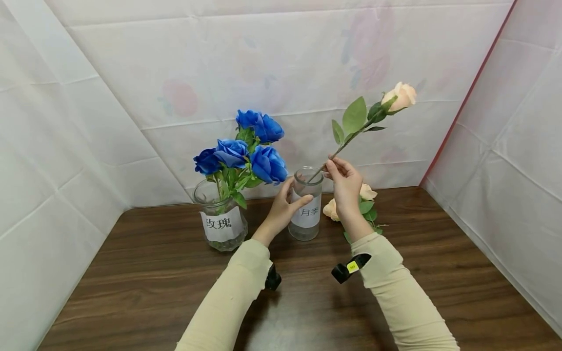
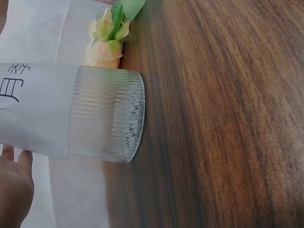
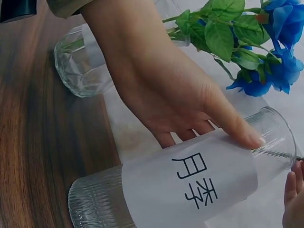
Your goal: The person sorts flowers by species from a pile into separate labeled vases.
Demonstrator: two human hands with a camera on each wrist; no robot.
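A straight glass jar with a white paper label stands on the table. My left hand holds it from the left, thumb across the label and fingers behind. My right hand pinches the stem of a pale peach rose just above the jar's mouth. That stem leans up to the right, its lower end inside the jar, as the right wrist view of the jar also shows. More peach roses lie on the table behind my right wrist, partly hidden by it.
Left of my left hand stands a wider glass jar with a label, holding several blue roses. The brown wooden table ends at a white cloth backdrop, with cloth on both sides too.
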